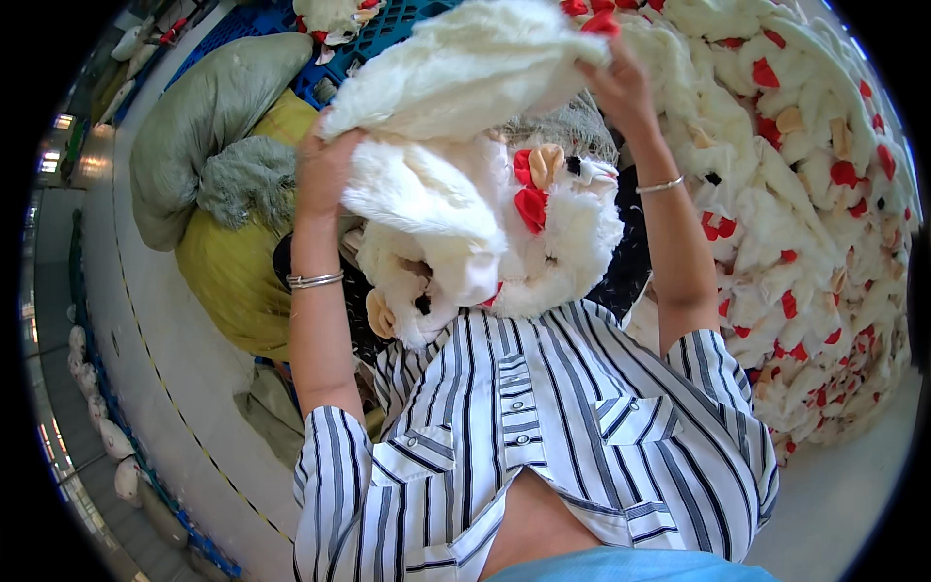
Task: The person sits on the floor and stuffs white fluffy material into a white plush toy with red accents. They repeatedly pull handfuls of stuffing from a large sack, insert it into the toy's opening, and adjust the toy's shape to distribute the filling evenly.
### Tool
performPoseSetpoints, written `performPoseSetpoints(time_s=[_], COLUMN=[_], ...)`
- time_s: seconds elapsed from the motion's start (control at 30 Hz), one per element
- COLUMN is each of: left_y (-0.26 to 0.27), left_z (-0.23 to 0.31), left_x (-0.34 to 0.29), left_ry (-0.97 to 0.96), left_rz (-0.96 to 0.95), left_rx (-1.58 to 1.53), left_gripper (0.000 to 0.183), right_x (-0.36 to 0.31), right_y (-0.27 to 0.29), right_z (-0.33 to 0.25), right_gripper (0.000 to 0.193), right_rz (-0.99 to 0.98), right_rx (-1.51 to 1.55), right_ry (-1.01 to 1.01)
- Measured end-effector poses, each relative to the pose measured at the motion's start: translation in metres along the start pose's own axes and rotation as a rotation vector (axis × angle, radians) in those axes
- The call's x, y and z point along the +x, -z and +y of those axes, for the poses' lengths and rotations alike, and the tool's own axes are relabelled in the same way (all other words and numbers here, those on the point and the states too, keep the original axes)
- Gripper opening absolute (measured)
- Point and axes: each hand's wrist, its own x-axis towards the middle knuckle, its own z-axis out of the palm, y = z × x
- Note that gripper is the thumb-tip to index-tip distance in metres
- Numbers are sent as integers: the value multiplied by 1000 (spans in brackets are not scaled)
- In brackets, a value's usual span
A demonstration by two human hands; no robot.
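Observation:
Between my two raised hands a limp white plush toy skin (465, 73) is stretched out above my lap. My left hand (327, 173) is closed on its left edge, slightly blurred. At the far right end my right hand (621, 89) grips the fur, close to a small red piece (601, 23) of fabric. More white plush skins (582, 228) lie in a heap on my lap, with red, tan and black parts showing. One fold of white fur (422, 189) hangs just below my left hand. My fingertips are partly hidden by the fur.
A large pile of white plush skins (815, 194) with red pieces rises on my right. To my left lie a full grey-green sack (213, 107) and a yellow sack (228, 281). A blue plastic pallet (378, 44) is beyond them. A yellow-black line (160, 354) crosses the floor.

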Motion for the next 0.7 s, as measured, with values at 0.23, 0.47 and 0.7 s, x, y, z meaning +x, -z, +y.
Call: performPoseSetpoints(time_s=[0.23, 0.47, 0.7], left_y=[20, -65, -102], left_z=[10, 0, -23], left_x=[-27, -71, -99], left_ry=[50, -102, 181], left_rz=[-43, -719, -1227], left_rx=[41, 588, 663], left_gripper=[39, 55, 63], right_x=[-52, -40, -60], right_y=[-9, -36, -52], right_z=[-4, -60, -63], right_gripper=[27, 59, 36], right_rz=[-857, -592, -477], right_rx=[-18, 427, 255], right_ry=[-457, -745, -720])
